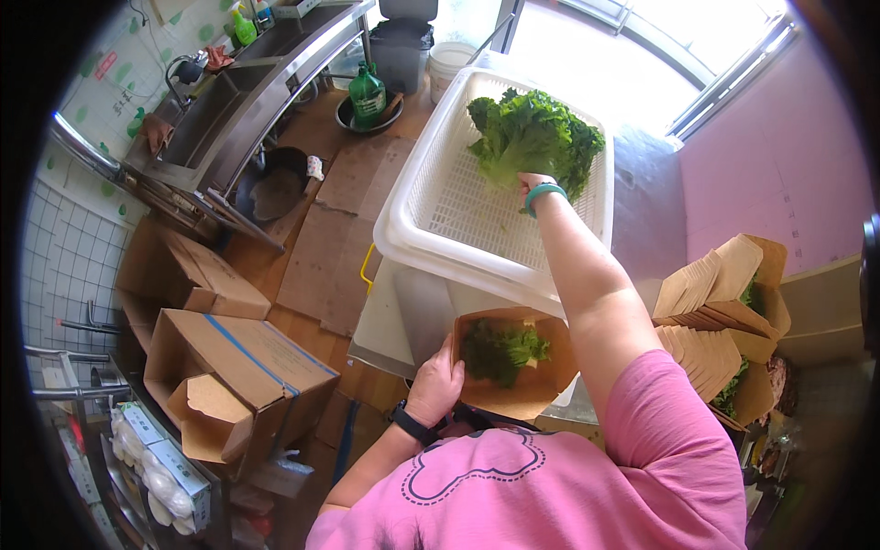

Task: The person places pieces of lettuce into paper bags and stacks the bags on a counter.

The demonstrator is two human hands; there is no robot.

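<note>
My left hand (pixel 434 386) holds the left side of an open brown paper food box (pixel 505 405) at the table's near edge, close to my body. Inside the box lie pieces of green leaf lettuce (pixel 526 346) and darker greens. My right hand (pixel 535 187), with a teal band at the wrist, reaches into a white perforated plastic basket (pixel 447 206). Its fingers are curled at the lower edge of a large bunch of leaf lettuce (pixel 536 137); whether they grip a leaf is hard to tell.
Nested paper boxes (pixel 715 275), some with greens, stand at the right. The metal table (pixel 646 185) meets a pink wall panel. At the left are cardboard cartons (pixel 254 357), a steel sink (pixel 206 130) and a black wok (pixel 275 185) on the floor. A green jug (pixel 367 96) stands farther back.
</note>
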